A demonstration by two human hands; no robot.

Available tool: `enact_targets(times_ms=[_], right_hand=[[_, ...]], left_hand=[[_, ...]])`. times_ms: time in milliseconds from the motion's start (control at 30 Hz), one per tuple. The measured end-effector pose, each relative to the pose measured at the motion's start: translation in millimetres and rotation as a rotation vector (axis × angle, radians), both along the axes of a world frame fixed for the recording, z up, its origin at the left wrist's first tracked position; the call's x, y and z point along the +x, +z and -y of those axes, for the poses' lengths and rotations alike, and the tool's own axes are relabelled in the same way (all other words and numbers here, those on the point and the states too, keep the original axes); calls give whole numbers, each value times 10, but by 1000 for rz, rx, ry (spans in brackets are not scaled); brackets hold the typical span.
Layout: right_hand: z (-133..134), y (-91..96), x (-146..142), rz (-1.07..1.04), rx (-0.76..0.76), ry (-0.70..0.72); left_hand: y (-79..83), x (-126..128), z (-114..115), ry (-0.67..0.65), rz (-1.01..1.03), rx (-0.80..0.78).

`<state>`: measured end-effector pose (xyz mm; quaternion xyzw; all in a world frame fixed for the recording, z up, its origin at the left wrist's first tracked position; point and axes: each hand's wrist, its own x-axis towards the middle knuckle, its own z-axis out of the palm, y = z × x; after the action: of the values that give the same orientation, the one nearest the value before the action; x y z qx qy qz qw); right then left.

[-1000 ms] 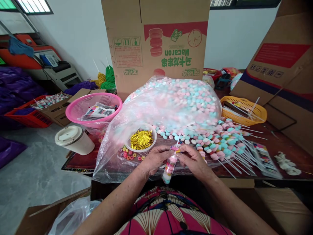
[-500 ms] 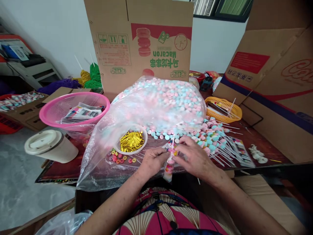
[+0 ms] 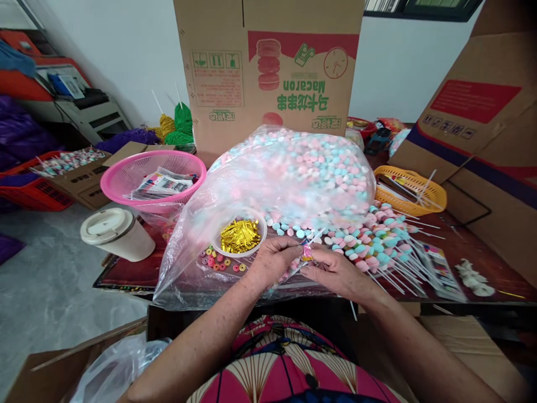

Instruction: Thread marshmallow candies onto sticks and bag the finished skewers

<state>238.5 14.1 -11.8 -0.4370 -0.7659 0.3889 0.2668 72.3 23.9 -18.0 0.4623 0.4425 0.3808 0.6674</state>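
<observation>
My left hand (image 3: 277,262) is closed around a candy skewer (image 3: 307,253) in a clear wrapper with pink and yellow print. Its white stick slants up to the right, and the lower part is mostly covered by my fingers. From the other side, my right hand (image 3: 338,274) pinches the wrapper near the stick end. Behind my left hand stands a white bowl (image 3: 264,230) of gold twist ties (image 3: 239,236). Small ring candies (image 3: 218,262) lie in front of it. Close to my right hand is a pile of finished-looking marshmallow skewers (image 3: 384,240).
A large clear bag of pink and blue marshmallows (image 3: 319,162) fills the table's middle. Around it are a pink basket (image 3: 109,182) with printed wrappers, a lidded cup (image 3: 126,240), a yellow basket (image 3: 436,198), and cardboard boxes (image 3: 218,129) behind and to the right.
The camera view has swung left, so the scene sits farther right. The candy skewer, nearly upright before with its wrapped end hanging down, now lies slanted between my hands, which are closer together.
</observation>
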Motion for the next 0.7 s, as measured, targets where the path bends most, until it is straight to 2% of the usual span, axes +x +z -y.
enact_targets(times_ms=[133, 200, 267, 333, 400, 500, 600, 700], right_hand=[[17, -131, -69, -33, -158, 122], [34, -216, -100, -40, -263, 223], [54, -290, -120, -30, -311, 284], [68, -334, -122, -8, -273, 238], [69, -342, -106, -17, -195, 115], [51, -306, -64, -100, -194, 27], [34, -262, -23, -151, -292, -11], [31, -243, 6, -230, -333, -104]], left_hand=[[-31, -42, 27, -38, -89, 152], [-97, -74, 36, -79, -146, 239], [-181, -114, 39, -125, -176, 246], [-252, -159, 37, -170, -148, 116], [-283, -204, 30, -201, -40, -84], [-246, -252, 22, -223, 163, -290], [-168, -259, 28, -242, 203, -348], [-125, -221, 46, -192, 156, -319]])
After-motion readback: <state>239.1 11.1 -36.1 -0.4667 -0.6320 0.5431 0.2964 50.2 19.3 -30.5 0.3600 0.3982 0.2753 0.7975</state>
